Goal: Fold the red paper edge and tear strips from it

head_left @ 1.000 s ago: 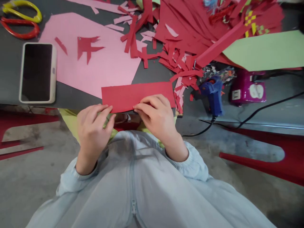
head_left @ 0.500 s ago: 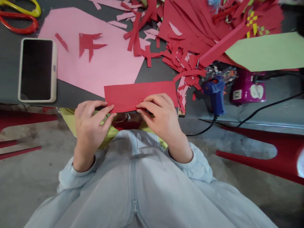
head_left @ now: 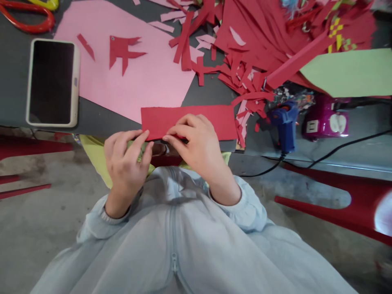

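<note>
A red paper strip (head_left: 165, 116) lies lengthwise along the table's near edge, its long lower side at the border. My left hand (head_left: 128, 157) pinches the strip's lower left corner with the fingertips. Along the same lower side, my right hand (head_left: 196, 143) closes thumb and fingers on the paper, left of the strip's middle, and covers part of it. Beyond the strip lies a large pink sheet (head_left: 107, 87) bearing a small red cut-out (head_left: 118, 51) with pointed ends and a thin red scrap (head_left: 86, 47).
A phone (head_left: 52, 81) and red-and-yellow-handled scissors (head_left: 33, 27) are at left. Red and pink offcuts (head_left: 241, 75) heap beyond my right hand. A blue glue gun (head_left: 286, 126), its cord hanging off the edge, a purple socket box (head_left: 326, 122) and green paper (head_left: 352, 73) are at right.
My right hand has slid left along the strip's lower side, closer to my left hand. The whole view has shifted a little. Both hands keep their pinch on the paper.
</note>
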Tool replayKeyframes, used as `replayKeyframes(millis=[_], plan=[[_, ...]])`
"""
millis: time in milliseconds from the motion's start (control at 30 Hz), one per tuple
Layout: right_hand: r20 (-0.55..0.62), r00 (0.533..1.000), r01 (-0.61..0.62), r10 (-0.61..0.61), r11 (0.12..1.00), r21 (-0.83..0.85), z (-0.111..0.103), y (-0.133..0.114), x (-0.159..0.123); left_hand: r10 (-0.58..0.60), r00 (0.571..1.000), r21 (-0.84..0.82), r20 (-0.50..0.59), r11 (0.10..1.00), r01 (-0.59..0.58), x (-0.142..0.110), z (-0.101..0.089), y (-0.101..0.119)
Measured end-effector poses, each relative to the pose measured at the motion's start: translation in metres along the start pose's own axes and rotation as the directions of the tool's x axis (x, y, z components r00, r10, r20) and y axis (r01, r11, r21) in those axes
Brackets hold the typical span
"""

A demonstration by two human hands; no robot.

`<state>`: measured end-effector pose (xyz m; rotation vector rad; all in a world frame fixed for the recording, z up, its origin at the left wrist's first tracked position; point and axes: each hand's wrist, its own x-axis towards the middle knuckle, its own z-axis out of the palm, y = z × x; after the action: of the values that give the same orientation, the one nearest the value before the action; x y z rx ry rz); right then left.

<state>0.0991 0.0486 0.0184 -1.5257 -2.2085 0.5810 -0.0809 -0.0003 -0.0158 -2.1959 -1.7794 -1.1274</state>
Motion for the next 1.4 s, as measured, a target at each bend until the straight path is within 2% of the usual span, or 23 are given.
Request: replayKeyframes(millis=[67,167,300,467,700,933,1233,1400], plan=[[0.028,0.999,-0.026,0.026,0.999,0.027,-0.002,-0.001,0.005,0.077,0.994,0.020,-0.073,0.997,-0.076,-0.011,0.000,0.007],[0.072,0.996,-0.057,0.054,0.997,0.042,-0.005,-0.002,0.011,0.141,0.990,-0.023,0.018,0.990,-0.140,-0.027,0.000,0.019],[0.130,0.989,-0.074,0.072,0.997,0.006,-0.009,-0.004,0.018,0.118,0.984,0.025,0.132,0.992,-0.123,-0.037,0.004,0.030],[0.195,0.975,-0.095,0.103,0.994,-0.051,-0.013,-0.007,0.024,0.086,0.983,0.084,0.160,0.991,-0.101,-0.035,0.009,0.035],[0.229,0.969,-0.072,0.096,0.991,-0.111,-0.014,-0.009,0.029,0.055,0.971,0.053,0.233,0.996,-0.070,-0.036,0.010,0.035],[0.242,0.964,-0.051,0.106,0.974,-0.222,-0.014,-0.015,0.030,0.068,0.966,0.081,0.249,0.993,-0.090,-0.029,0.006,0.035],[0.237,0.966,-0.055,0.106,0.975,-0.214,-0.012,-0.014,0.030,0.029,0.968,0.067,0.249,0.997,-0.047,-0.032,0.009,0.036],[0.235,0.965,-0.057,0.112,0.971,-0.231,-0.013,-0.015,0.032,0.028,0.969,0.113,0.247,0.992,-0.058,-0.029,0.007,0.038]])
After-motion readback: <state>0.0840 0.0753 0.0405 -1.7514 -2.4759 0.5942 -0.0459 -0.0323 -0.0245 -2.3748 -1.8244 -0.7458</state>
